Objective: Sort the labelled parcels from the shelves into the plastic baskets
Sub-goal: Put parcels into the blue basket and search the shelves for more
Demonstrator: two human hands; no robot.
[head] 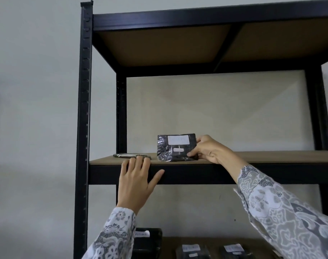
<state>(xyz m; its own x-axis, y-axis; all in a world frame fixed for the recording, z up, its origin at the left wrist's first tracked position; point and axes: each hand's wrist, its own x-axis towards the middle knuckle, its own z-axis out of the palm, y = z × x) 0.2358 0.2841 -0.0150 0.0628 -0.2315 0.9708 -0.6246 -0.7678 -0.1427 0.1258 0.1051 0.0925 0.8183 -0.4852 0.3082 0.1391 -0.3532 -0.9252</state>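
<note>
Parcel (176, 148), white labels unreadable, pinched upright by right hand (210, 149).

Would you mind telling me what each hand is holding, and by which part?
The right hand pinches the black parcel by its right edge. The left hand holds nothing; its fingers rest on the shelf edge.

Pale grey wall (34, 109) behind.

A black metal rack (84, 109) carries brown board shelves. On the middle shelf (271, 157) a black wrapped parcel (175, 148) with white labels stands upright near the front edge, and a flat parcel (129, 156) lies to its left. On the lower shelf (211, 241), partly cut off, sit what look like three more labelled black parcels (192, 251).
</note>
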